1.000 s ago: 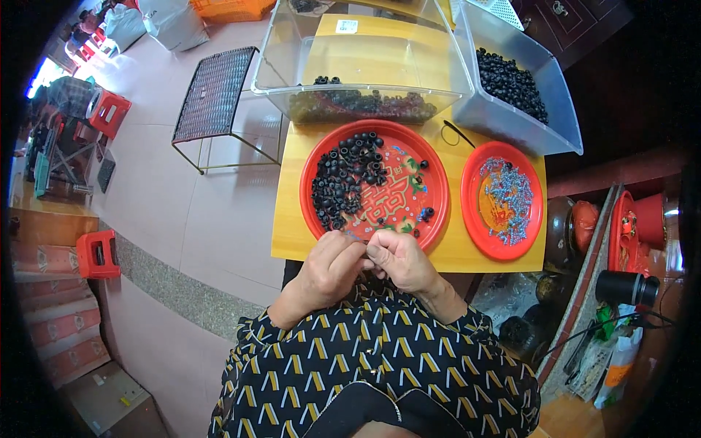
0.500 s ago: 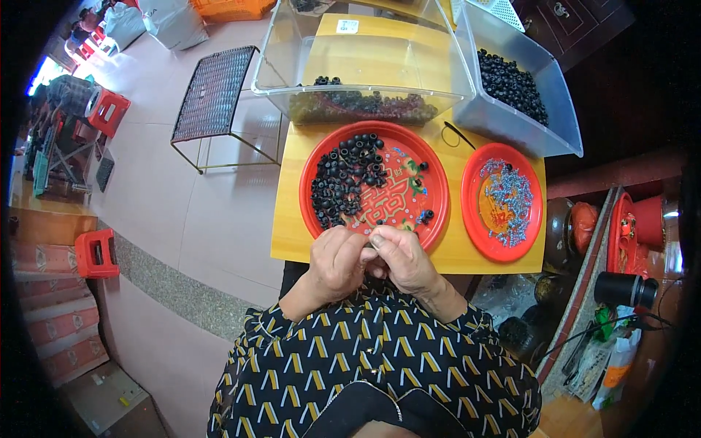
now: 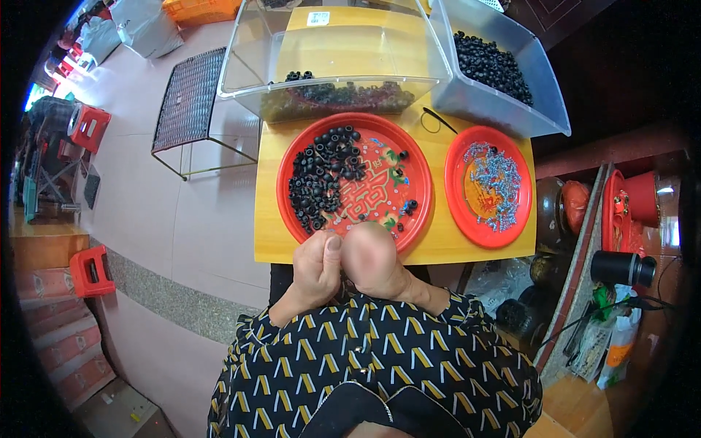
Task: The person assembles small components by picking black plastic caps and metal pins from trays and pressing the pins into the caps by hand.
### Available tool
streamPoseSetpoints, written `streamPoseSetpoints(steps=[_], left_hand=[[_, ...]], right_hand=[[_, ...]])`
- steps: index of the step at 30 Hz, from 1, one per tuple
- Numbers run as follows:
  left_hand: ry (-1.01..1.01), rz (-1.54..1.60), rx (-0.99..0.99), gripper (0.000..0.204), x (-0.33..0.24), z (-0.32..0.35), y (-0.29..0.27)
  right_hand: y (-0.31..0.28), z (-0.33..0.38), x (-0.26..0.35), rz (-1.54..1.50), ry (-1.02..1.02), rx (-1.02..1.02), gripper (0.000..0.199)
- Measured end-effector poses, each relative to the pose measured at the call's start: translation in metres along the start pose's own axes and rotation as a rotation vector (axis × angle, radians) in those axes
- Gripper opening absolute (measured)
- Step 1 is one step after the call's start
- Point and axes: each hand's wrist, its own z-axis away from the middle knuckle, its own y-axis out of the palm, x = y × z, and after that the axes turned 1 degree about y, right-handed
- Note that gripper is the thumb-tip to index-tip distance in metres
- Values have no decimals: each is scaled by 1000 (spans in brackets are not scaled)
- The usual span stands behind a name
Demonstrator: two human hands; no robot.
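My left hand (image 3: 318, 266) is closed, thumb against the curled fingers, at the near rim of a round red tray (image 3: 428, 193). Right beside it, my right hand (image 3: 374, 261) is blurred but looks closed in a rounded fist. Whatever the fingers hold is hidden. Small black hollow caps (image 3: 321, 171) are heaped on the tray's left half, with a few loose ones (image 3: 410, 206) at its right side. To the right, a smaller red plate (image 3: 454, 193) holds many small silvery-blue pieces (image 3: 498, 182).
Beyond the tray stands a clear plastic bin (image 3: 336, 44) with black caps at its bottom. Another translucent bin (image 3: 548, 95) of black caps is at the far right. A thin black loop (image 3: 439, 120) lies on the yellow table (image 3: 266, 212). A woven stool (image 3: 190, 102) stands left.
My hands were pinched together at the tray's near edge; now the right hand has turned, its back facing up, and blurs. The whole view has shifted slightly, so the table sits further left.
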Motion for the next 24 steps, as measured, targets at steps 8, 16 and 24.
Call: streamPoseSetpoints(steps=[8,16,24], left_hand=[[-684,743,-137,18,3,1,-21],[-654,968,-84,18,6,4,-35],[-602,1041,-15,20,11,8,-33]], right_hand=[[-48,-40,-36,504,-70,-46,8],[-60,-34,-28,580,-138,152,16],[-40,-24,-34,620,-96,257,8]])
